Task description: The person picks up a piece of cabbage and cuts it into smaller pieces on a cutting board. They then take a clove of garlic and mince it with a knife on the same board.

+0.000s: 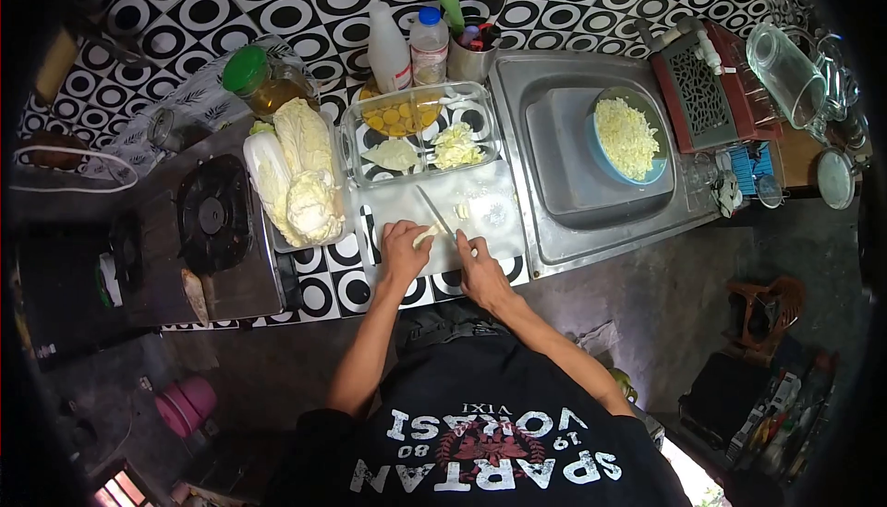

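My right hand [482,269] is wrapped round the handle of a knife [433,208], whose blade slants up and to the left over the translucent white cutting board [494,202]. Against the board, my left hand [404,250] has its fingers bent over a pale strip of vegetable [429,235], close beside the blade. Small cut pale bits [462,212] lie just right of the knife. Behind the board stands a clear divided container [351,144]; a pale leaf piece [391,155] and a heap of chopped pale-yellow vegetable [456,146] show in its near compartments.
To the left, a tray [321,238] holds napa cabbage [302,142] and a cauliflower-like head [315,207], beside a gas stove [212,216]. On the right, a blue bowl [658,171] of chopped pale vegetable sits in the steel sink [564,151]. Bottles [389,49] stand at the back.
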Tool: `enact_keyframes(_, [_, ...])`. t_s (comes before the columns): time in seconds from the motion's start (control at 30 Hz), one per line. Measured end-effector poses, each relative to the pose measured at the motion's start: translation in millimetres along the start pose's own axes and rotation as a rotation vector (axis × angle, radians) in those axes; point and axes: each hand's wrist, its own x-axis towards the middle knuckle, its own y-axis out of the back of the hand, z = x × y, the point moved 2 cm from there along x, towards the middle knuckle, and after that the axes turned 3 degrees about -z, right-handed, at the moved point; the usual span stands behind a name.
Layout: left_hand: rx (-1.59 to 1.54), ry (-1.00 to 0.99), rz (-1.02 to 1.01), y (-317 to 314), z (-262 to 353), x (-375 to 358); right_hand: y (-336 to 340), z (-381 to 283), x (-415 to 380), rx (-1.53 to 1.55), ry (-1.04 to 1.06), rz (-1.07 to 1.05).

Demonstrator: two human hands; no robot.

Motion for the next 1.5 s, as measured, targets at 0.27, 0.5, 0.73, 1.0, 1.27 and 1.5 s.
enact_keyframes(0.27, [-0.031, 0.056, 0.029, -8.5, -6.0, -3.1, -23.3, -3.9, 6.1, 0.002, 0.041, 0.012])
enact_keyframes(0.5, [-0.031, 0.063, 0.048, -12.9, -7.4, -4.1, -45.2, -3.1, 15.8, -0.076, -0.011, 0.000])
enact_keyframes(0.73, [-0.038, -0.043, 0.013, -9.4, -11.9, -2.9, -34.7, -3.3, 34.7, -0.170, 0.065, 0.003])
enact_keyframes(1.0, [-0.111, -0.373, -0.180, -0.7, -6.4, -9.7, -16.3, 28.9, -5.5, 0.024, 0.012, 0.041])
enact_keyframes(1.27, [-0.045, 0.083, 0.189, 6.3, 0.9, -32.6, -23.6, 31.7, -24.4, 0.072, 0.053, 0.003])
enact_keyframes(1.5, [-0.089, 0.122, 0.178, -5.0, -10.6, -22.1, -25.2, 28.2, -30.9, 0.082, 0.041, -0.035])
